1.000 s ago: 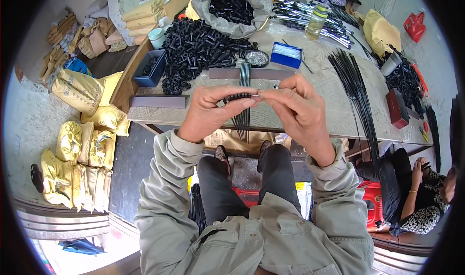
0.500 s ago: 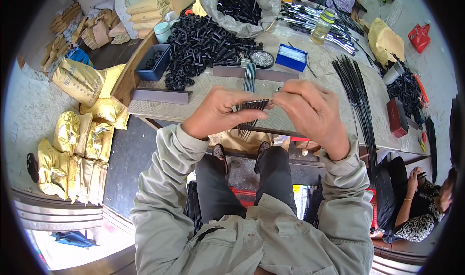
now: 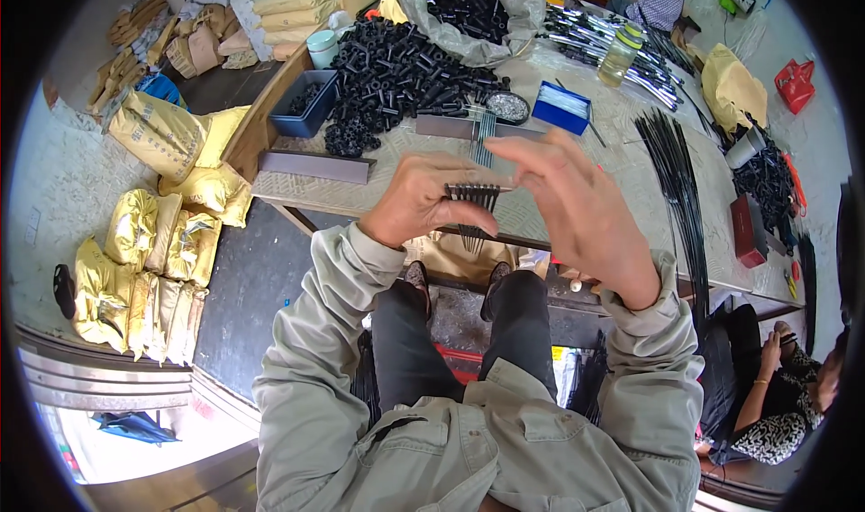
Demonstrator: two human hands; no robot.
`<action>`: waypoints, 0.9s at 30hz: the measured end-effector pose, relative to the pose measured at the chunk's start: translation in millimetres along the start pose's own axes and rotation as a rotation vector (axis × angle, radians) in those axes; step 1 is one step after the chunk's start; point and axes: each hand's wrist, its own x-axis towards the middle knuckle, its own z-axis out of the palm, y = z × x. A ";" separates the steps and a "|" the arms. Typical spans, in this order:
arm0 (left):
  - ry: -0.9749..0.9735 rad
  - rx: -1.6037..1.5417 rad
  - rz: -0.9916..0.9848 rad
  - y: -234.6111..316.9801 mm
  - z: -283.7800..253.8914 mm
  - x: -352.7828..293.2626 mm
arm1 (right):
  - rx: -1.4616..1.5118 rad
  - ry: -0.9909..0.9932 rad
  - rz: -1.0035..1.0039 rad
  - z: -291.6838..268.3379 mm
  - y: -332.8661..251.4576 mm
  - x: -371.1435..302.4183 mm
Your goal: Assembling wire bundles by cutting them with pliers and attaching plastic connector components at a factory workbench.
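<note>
Left grip pinching thin black rods, liable to slip if it slackens, right grip spread just beside!

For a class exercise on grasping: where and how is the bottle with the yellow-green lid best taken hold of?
Probably around the body of the bottle, below its lid, coming from the near side with the right hand, the closer one. It stands upright, its rounded sides suit a wrapping grip, and rods lie to its left and right.
</note>
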 end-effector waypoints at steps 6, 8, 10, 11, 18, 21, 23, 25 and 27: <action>-0.022 0.048 -0.023 2.2 0.2 -3.9 | 0.497 -0.098 0.314 5.5 -2.8 -5.3; -0.017 0.076 -0.018 1.2 0.9 -5.1 | 0.033 -0.061 0.123 3.8 -11.4 1.7; 0.018 0.123 0.025 -5.8 4.2 -10.5 | -0.197 -0.041 0.025 5.5 -17.9 5.9; 0.036 0.148 0.046 -7.3 5.2 -11.5 | -0.228 -0.084 0.025 7.5 -21.8 6.8; -0.383 0.598 -0.114 -14.7 36.0 -47.6 | -0.421 -0.150 -0.242 -2.0 -21.4 4.9; -0.402 0.759 -0.067 -46.7 57.0 -78.8 | -0.296 -0.404 -0.218 -21.5 -41.2 -15.6; -0.417 0.773 -0.070 -51.5 66.9 -93.0 | -0.229 -0.484 -0.234 -27.1 -53.0 -27.5; -0.341 0.693 -0.065 -36.4 72.7 -88.2 | -0.148 -0.586 -0.253 -43.2 -64.0 -40.0; -0.198 0.534 -0.045 -9.6 74.0 -83.3 | -0.170 -0.475 -0.376 -87.3 -86.3 -58.4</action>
